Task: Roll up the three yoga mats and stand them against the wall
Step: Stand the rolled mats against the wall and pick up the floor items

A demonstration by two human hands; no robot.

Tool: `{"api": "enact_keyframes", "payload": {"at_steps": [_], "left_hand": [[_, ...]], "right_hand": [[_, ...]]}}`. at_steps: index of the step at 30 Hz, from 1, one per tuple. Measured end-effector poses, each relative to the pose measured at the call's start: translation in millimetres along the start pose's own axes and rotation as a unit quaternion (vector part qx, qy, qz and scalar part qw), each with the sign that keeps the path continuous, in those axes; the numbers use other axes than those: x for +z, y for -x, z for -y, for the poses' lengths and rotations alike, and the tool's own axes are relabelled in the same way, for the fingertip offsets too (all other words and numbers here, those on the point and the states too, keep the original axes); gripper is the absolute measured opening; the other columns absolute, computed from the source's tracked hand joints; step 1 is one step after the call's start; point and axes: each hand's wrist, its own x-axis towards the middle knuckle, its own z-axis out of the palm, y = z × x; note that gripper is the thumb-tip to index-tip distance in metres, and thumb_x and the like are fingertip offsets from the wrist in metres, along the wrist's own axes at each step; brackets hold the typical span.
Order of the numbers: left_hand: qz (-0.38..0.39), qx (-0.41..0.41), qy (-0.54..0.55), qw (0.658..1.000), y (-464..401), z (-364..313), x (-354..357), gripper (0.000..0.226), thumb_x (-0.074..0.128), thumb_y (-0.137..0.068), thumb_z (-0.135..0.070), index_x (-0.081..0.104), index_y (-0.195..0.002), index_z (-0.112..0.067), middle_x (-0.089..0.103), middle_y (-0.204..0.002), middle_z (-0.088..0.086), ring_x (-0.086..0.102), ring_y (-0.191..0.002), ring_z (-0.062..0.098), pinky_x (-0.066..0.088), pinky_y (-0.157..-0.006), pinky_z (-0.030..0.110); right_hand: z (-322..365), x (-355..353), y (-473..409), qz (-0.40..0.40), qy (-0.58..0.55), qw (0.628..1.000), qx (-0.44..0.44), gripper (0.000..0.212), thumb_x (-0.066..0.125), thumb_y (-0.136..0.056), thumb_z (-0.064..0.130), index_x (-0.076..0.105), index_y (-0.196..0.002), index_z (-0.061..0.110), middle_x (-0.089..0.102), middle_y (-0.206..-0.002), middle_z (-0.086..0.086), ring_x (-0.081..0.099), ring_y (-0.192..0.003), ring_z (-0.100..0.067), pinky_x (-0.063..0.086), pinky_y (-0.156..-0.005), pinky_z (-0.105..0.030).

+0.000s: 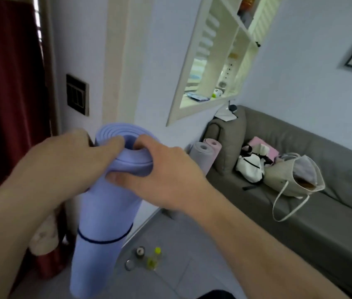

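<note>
A rolled lavender-blue yoga mat [103,214] stands upright in front of me, a dark band around its lower half. My left hand [62,156] holds its top end from the left, fingers reaching over the rim. My right hand [160,169] grips the top from the right, with fingers hooked into the roll's centre hole and the thumb pressing on the outside. Two more rolled mats stand against the wall beside the sofa: a grey one [201,156] and a pink one [212,145] behind it.
A grey sofa [300,190] along the right wall carries a cream tote bag [293,178] and clothes. Small bottles [153,258] and jars stand on the floor by the wall. A dark red curtain [9,93] hangs at left, next to a switch plate [77,94].
</note>
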Motion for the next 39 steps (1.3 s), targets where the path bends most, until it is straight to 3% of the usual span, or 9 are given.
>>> {"api": "enact_keyframes", "payload": {"at_steps": [6, 15, 20, 26, 29, 31, 34, 39], "left_hand": [[0.044, 0.047, 0.034, 0.997, -4.2, -85.5, 46.8, 0.058, 0.047, -0.09, -0.069, 0.066, -0.087, -0.014, 0.071, -0.055, 0.005, 0.073, -0.054, 0.022, 0.062, -0.077, 0.043], [0.053, 0.104, 0.099, 0.988, -38.2, -142.7, 158.9, 0.056, 0.048, -0.093, -0.071, 0.065, -0.09, -0.017, 0.073, -0.078, 0.006, 0.074, -0.069, 0.025, 0.062, -0.076, 0.045], [0.089, 0.09, 0.106, 0.986, -74.1, -146.0, 217.8, 0.051, 0.052, -0.094, -0.07, 0.063, -0.097, -0.02, 0.073, -0.086, 0.005, 0.074, -0.07, 0.022, 0.063, -0.077, 0.045], [0.124, 0.045, 0.1, 0.986, -142.9, -124.3, 289.9, 0.047, 0.056, -0.097, -0.064, 0.064, -0.105, -0.019, 0.073, -0.093, 0.005, 0.075, -0.07, 0.022, 0.062, -0.068, 0.036], [0.125, 0.022, 0.111, 0.986, -175.5, -107.2, 322.0, 0.043, 0.058, -0.096, -0.061, 0.066, -0.101, -0.018, 0.074, -0.091, 0.006, 0.076, -0.067, 0.023, 0.065, -0.074, 0.043], [0.128, 0.007, 0.127, 0.984, -195.5, -95.6, 344.0, 0.04, 0.059, -0.097, -0.057, 0.065, -0.098, -0.017, 0.073, -0.091, 0.006, 0.076, -0.069, 0.025, 0.065, -0.075, 0.047], [0.139, -0.017, 0.149, 0.979, -227.4, -80.6, 378.3, 0.036, 0.06, -0.1, -0.052, 0.064, -0.097, -0.016, 0.071, -0.093, 0.007, 0.076, -0.074, 0.028, 0.066, -0.075, 0.049], [0.17, -0.085, 0.25, 0.949, -270.6, -63.7, 428.5, 0.033, 0.063, -0.103, -0.039, 0.064, -0.119, -0.01, 0.068, -0.113, 0.011, 0.071, -0.097, 0.03, 0.066, -0.074, 0.045]], "right_hand": [[-59.4, -72.4, 22.0, -0.065, 0.082, 0.993, 0.05, 0.05, 0.067, -0.075, 0.083, 0.047, -0.11, 0.053, 0.068, -0.093, 0.014, 0.066, -0.085, -0.011, 0.058, -0.073, -0.038], [-169.1, -98.2, 34.8, -0.126, 0.139, 0.978, 0.091, 0.052, 0.065, -0.077, 0.085, 0.041, -0.109, 0.052, 0.063, -0.086, 0.016, 0.063, -0.077, -0.007, 0.057, -0.065, -0.035], [-237.9, -69.3, 14.7, -0.139, 0.103, 0.98, 0.098, 0.05, 0.072, -0.083, 0.074, 0.039, -0.109, 0.046, 0.058, -0.079, 0.016, 0.06, -0.07, -0.007, 0.053, -0.06, -0.034], [-321.8, -10.9, -42.4, -0.111, 0.013, 0.987, 0.12, 0.047, 0.077, -0.085, 0.064, 0.044, -0.111, 0.042, 0.062, -0.086, 0.015, 0.063, -0.076, -0.008, 0.052, -0.061, -0.032], [-356.4, 18.6, -73.5, -0.084, -0.009, 0.988, 0.131, 0.051, 0.078, -0.085, 0.062, 0.048, -0.117, 0.036, 0.067, -0.095, 0.006, 0.066, -0.08, -0.017, 0.057, -0.066, -0.038], [-377.3, 37.0, -92.4, -0.069, -0.027, 0.988, 0.134, 0.055, 0.08, -0.085, 0.058, 0.05, -0.124, 0.031, 0.068, -0.1, 0.002, 0.066, -0.084, -0.019, 0.056, -0.066, -0.036], [-408.7, 62.5, -120.0, -0.062, -0.04, 0.988, 0.136, 0.054, 0.082, -0.086, 0.051, 0.051, -0.124, 0.029, 0.067, -0.102, 0.0, 0.065, -0.085, -0.02, 0.054, -0.065, -0.033], [-455.2, 103.3, -157.4, -0.05, -0.087, 0.981, 0.165, 0.048, 0.083, -0.088, 0.042, 0.05, -0.12, 0.029, 0.068, -0.106, -0.002, 0.067, -0.089, -0.023, 0.06, -0.076, -0.042]]}}
